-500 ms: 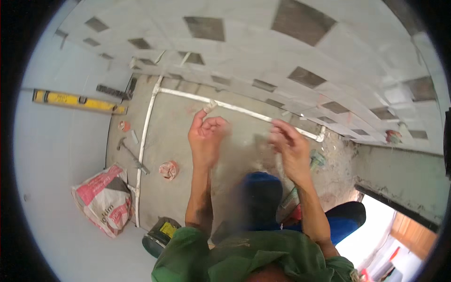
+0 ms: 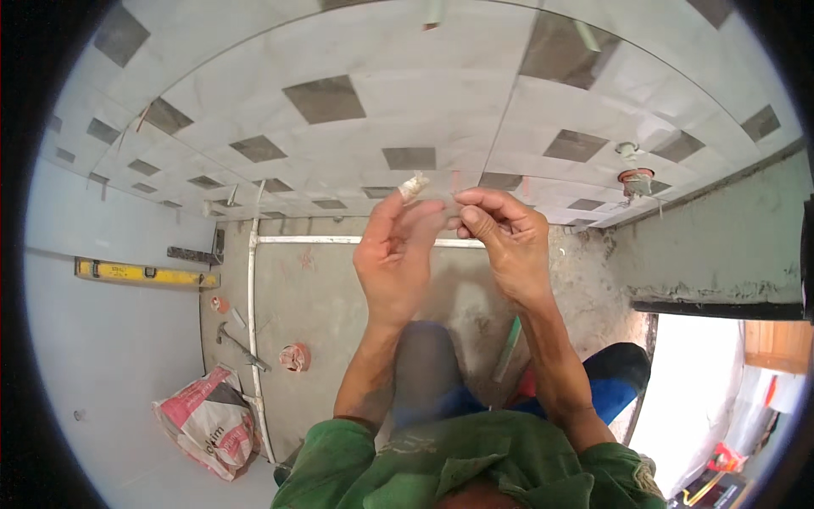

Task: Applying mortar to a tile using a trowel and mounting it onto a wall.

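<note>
Above the grey floor [image 2: 331, 293], before a white tiled wall [image 2: 441, 93] set with dark squares, we raise both hands close to each other. Our left hand [image 2: 392, 259] has its fingers loosely bent and spread, a little blurred; a pale wrapping [image 2: 413, 187] covers the tip of one raised finger. Our right hand [image 2: 513, 246] sits just beside it, thumb and forefinger drawn near each other — whether they pinch something thin, we cannot tell. White pipes [image 2: 253, 314] run beyond our hands and to their left. Farther left we see an orange tub [image 2: 294, 357], a hammer [image 2: 244, 349], a red-and-white bag [image 2: 208, 424] — and a yellow spirit level [image 2: 144, 272]. Between our legs lies a green-edged strip [image 2: 507, 349].
</note>
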A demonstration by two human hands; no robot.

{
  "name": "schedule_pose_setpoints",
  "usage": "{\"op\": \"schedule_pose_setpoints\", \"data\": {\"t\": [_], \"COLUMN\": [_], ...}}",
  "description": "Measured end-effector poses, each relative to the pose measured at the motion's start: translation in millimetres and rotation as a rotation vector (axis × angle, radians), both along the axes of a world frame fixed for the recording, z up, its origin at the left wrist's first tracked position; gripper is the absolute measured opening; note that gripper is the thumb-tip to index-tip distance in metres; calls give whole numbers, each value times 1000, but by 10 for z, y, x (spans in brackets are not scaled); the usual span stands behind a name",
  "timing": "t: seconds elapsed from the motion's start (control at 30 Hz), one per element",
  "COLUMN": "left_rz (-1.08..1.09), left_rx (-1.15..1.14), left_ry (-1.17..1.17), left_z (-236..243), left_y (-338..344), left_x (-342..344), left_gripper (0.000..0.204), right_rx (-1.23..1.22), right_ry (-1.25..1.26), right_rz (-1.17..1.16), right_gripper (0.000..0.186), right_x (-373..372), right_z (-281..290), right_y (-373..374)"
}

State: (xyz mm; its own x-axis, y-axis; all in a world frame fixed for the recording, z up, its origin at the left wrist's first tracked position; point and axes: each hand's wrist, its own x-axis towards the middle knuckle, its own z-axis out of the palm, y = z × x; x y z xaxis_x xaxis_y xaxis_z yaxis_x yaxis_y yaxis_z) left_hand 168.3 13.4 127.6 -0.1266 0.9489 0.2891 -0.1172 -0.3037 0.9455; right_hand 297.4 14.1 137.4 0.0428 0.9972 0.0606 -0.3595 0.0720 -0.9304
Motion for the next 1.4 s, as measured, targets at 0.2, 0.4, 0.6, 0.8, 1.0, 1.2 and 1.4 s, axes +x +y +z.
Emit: {"op": "schedule_pose_setpoints", "data": {"t": [0.2,0.4,0.6,0.8,1.0,1.2,1.4], "left_rz": [-18,-14,39,221,253,61,-30], "left_rx": [28,1,203,537,735,298,246], "left_ry": [-111,-122,279,614,722,397,251], "left_z": [244,369,320,406,373,359,472], "left_y": [-3,16,0,47,29,-66,-54], "left_x": [461,901,1256,1475,1559,1540,1485], "left_gripper": [38,37,31,27,26,31,41], "right_rx": [193,256,259,201,125,120,172], "right_ry": [92,25,80,65,206,95,86], "right_rz": [-22,-124,-252,-434,-325,-252,-201], "right_gripper": [18,18,13,11,15,18,19], "right_x": [368,742,1092,1246,1302,1400,1346], "right_z": [135,215,212,225,237,223,217], "right_y": [-25,-17,-57,-88,-127,-146,-130]}}
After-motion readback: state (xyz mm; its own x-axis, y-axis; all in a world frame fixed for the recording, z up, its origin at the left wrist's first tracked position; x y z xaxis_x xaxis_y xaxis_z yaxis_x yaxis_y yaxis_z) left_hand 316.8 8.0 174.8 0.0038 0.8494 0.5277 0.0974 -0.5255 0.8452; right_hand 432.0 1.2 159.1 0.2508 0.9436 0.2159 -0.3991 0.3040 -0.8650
